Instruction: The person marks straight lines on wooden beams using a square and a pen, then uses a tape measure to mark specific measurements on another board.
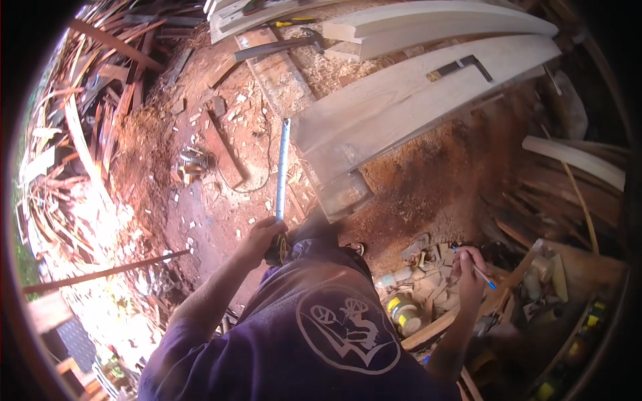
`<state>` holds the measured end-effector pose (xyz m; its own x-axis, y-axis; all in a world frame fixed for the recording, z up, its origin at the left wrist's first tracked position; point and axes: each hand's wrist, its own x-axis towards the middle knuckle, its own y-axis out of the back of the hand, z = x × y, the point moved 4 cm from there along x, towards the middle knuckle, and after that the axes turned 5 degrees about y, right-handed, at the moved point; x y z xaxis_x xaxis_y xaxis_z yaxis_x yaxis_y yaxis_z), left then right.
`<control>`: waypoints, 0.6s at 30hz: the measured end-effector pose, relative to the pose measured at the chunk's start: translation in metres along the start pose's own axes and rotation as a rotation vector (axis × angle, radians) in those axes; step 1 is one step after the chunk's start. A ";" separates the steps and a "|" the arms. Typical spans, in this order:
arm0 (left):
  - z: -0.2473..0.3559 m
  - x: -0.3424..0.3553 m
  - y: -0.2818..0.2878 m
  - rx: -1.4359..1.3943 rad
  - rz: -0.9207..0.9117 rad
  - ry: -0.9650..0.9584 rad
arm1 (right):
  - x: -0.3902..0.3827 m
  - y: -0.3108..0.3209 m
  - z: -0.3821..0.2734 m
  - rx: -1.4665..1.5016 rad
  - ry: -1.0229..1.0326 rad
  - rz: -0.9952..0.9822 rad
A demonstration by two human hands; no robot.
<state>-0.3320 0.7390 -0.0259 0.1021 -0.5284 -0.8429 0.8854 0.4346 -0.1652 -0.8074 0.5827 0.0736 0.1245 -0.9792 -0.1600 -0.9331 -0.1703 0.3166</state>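
Note:
My left hand (261, 240) is closed around a dark and yellow tape measure (277, 251) in front of my body. Its pale blade (282, 167) is drawn out, running away from me, with the far end beside a worn timber beam (277, 70). Off to the right, my right hand (470, 264) pinches a white pen with blue ends (484, 275), held above wood scraps. A wide, pale plank (394, 103) lies across the beam, and a black square (476, 65) rests on it. Near the plank's far side is a hammer (284, 47).
A power tool (192, 164) with a cord sits on the chip-strewn dirt at left, near a reddish board (225, 150). Broken timber (80, 127) is heaped far left. At right stands a wooden box (582, 264) holding tools. Curved pale timbers (435, 23) lie at the back.

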 end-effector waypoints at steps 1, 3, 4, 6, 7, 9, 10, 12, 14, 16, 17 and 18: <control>-0.014 0.005 -0.006 0.002 0.014 -0.018 | 0.020 -0.008 -0.007 -0.015 0.023 -0.039; -0.021 0.014 -0.031 0.010 0.023 -0.072 | 0.054 -0.036 -0.021 0.065 0.018 -0.188; -0.022 0.016 -0.040 0.053 0.041 -0.106 | 0.067 -0.056 -0.030 0.070 0.017 -0.271; -0.007 0.021 -0.066 -0.006 0.028 -0.121 | 0.084 -0.086 -0.050 0.022 0.038 -0.388; -0.003 0.025 -0.077 -0.034 0.011 -0.109 | 0.090 -0.096 -0.055 -0.019 0.047 -0.441; -0.002 0.034 -0.085 0.059 0.048 -0.137 | 0.103 -0.110 -0.065 -0.111 0.123 -0.578; -0.002 0.035 -0.090 0.009 0.065 -0.150 | 0.108 -0.113 -0.065 -0.126 0.138 -0.626; 0.017 0.028 -0.100 -0.054 0.107 -0.145 | 0.124 -0.115 -0.073 -0.147 0.182 -0.694; 0.036 0.021 -0.110 -0.124 0.099 -0.133 | 0.141 -0.118 -0.080 -0.169 0.130 -0.756; 0.045 0.021 -0.117 -0.201 0.097 -0.119 | 0.164 -0.130 -0.097 -0.191 0.137 -0.834; 0.047 0.024 -0.120 -0.239 0.116 -0.107 | 0.176 -0.137 -0.105 -0.202 0.137 -0.877; 0.049 0.028 -0.123 -0.280 0.134 -0.096 | 0.190 -0.145 -0.112 -0.220 0.143 -0.917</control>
<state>-0.4163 0.6351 -0.0036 0.2636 -0.5135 -0.8166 0.7036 0.6814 -0.2014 -0.6104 0.4091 0.1022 0.8298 -0.4559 -0.3218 -0.3692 -0.8810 0.2959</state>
